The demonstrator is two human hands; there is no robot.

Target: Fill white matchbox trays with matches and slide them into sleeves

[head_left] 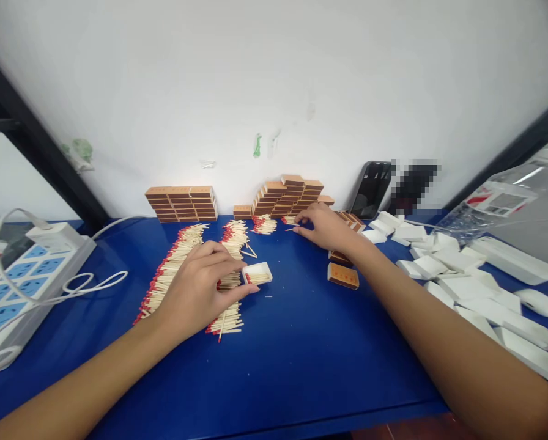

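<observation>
The left hand (205, 278) pinches a small white tray (265, 269) at its left end, thumb along the near edge and forefinger at the far corner, the fingers parted only as wide as the tray. A few matches (256, 278) lie inside it, and it is just right of a long band of loose matches (230, 321) on the blue worktop (292, 354). The right hand (322, 225) reaches to a small heap of matches (288, 219) before the stacked matchboxes (296, 194); its thumb and forefinger stand slightly apart beside the heap, and whether they grip a match I cannot tell. An orange matchbox (342, 276) lies left of the right forearm
</observation>
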